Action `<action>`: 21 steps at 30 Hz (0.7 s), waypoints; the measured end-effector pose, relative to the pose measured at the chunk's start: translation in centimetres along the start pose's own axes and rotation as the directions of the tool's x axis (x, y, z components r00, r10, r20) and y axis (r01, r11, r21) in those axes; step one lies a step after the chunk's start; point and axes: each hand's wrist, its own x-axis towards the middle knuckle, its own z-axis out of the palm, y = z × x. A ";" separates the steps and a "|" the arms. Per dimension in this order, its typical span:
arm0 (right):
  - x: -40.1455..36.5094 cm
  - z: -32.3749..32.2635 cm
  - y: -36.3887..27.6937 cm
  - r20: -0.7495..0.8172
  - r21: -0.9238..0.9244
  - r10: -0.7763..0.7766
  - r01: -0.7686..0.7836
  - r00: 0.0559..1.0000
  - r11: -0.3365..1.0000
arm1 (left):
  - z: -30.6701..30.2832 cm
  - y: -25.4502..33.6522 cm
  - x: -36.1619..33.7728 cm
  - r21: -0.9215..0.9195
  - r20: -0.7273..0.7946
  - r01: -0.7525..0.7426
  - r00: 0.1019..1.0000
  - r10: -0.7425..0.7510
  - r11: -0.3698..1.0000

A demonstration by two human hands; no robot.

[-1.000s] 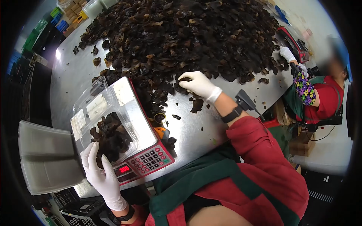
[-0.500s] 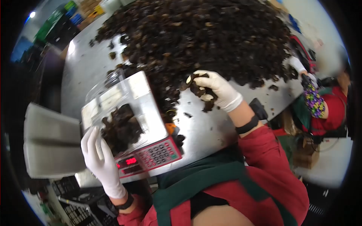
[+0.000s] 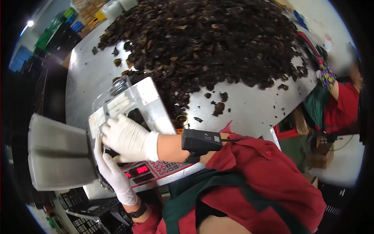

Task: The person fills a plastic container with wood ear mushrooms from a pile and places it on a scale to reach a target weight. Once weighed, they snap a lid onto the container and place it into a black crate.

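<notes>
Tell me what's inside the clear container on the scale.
A few dark dried fungus pieces show inside the clear container. The right hand covers most of it, so the fill level is hidden.

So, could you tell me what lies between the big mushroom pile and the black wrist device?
In the head view, bare steel table with a few loose mushroom pieces.

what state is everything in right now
clear plastic clamshell box: lid open, sitting on scale
silver digital scale: on, red display lit
dark dried mushroom pile: heaped loose on steel table
right hand: gloved, over the box
left hand: gloved, fingers straight, beside box
</notes>
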 end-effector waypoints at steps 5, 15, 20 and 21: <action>-1.9 -3.3 3.3 -0.259 0.151 0.025 0.015 0.966 0.988 | 0.3 -0.1 0.0 -0.062 0.020 0.000 1.000 0.001 0.998; -17.9 -2.8 17.9 0.007 -0.085 0.623 -0.621 0.782 0.780 | 0.4 1.6 0.5 0.463 0.271 -0.252 0.953 0.134 0.850; -19.5 -5.7 16.2 -0.066 0.345 0.713 -0.655 0.698 0.672 | 0.4 2.2 0.5 0.362 0.216 -0.172 0.972 0.097 0.916; -19.8 -6.9 15.5 -0.032 0.368 0.725 -0.667 0.688 0.648 | 0.4 2.4 0.7 0.354 0.209 -0.162 0.974 0.091 0.921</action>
